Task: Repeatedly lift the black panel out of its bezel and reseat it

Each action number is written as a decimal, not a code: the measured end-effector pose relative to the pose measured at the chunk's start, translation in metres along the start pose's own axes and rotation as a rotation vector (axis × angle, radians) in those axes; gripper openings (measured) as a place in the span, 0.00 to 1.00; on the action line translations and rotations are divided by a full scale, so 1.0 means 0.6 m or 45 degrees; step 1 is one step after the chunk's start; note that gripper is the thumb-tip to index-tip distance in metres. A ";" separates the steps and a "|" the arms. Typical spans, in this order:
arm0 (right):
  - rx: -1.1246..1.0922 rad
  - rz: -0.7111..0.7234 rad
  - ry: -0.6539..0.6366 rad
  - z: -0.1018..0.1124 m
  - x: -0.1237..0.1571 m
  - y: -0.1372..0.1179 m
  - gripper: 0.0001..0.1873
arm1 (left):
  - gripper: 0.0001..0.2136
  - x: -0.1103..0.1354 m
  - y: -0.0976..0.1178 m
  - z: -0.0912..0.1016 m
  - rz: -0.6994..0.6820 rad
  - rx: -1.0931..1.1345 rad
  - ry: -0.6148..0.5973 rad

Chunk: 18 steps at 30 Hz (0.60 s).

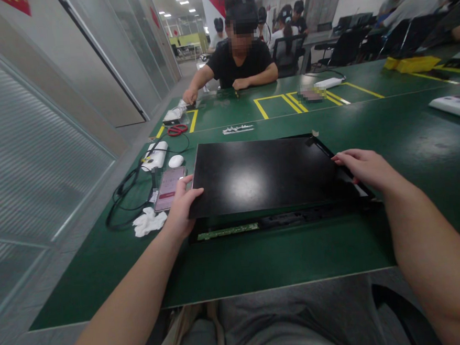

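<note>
Slippage is judged the main hazard here. A black display panel (261, 173) is held at the centre of the frame, and its near edge appears raised off a dark back housing (296, 219) that lies flat on the green tabletop (260, 267). The panel's lower-left corner is clamped by the left hand (183, 207), with the thumb on the glossy face and the fingers hidden beneath. The right hand (366, 168) is laid over the right-hand edge with fingers curled; whether that edge is pinched or only steadied cannot be told. With a firm hold confirmed at one corner only, the thin sheet could be twisted or bowed, and a crack could be caused.

A narrow green circuit strip (228, 231) is exposed along the housing's near edge, just below the raised panel. It could be struck or scraped if the panel were dropped or slid toward the bottom of the frame. Smudges could be left on the face by the thumb.

Just left of the left hand, a phone (169, 187), a crumpled white tissue (149, 222) and a looped black cable (127, 193) are crowded together. The cable could be snagged, or the phone knocked, by a swing toward the left of the frame.
</note>
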State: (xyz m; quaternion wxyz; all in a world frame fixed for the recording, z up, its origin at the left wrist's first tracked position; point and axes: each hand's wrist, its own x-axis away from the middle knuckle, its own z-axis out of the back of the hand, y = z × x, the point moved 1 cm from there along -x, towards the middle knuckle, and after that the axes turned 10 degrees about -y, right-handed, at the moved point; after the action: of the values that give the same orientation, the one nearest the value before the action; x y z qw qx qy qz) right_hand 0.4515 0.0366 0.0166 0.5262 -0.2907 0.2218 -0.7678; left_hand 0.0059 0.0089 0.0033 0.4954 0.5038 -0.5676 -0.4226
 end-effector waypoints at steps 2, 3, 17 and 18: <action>0.004 -0.011 -0.007 0.002 0.003 -0.003 0.18 | 0.34 -0.001 -0.001 0.001 0.010 -0.003 -0.020; -0.002 -0.017 -0.007 0.003 0.004 -0.005 0.19 | 0.34 -0.001 -0.001 0.001 0.015 -0.005 -0.028; -0.023 -0.049 -0.008 0.006 -0.001 -0.001 0.19 | 0.34 0.004 0.002 -0.004 0.051 -0.022 -0.061; -0.019 -0.046 -0.007 0.006 -0.003 0.001 0.19 | 0.34 0.004 0.002 -0.005 0.052 -0.020 -0.062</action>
State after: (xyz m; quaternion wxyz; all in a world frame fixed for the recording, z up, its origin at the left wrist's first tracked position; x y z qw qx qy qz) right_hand 0.4548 0.0377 0.0187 0.5106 -0.3008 0.2206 -0.7747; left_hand 0.0086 0.0068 0.0052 0.4936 0.4778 -0.5865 -0.4289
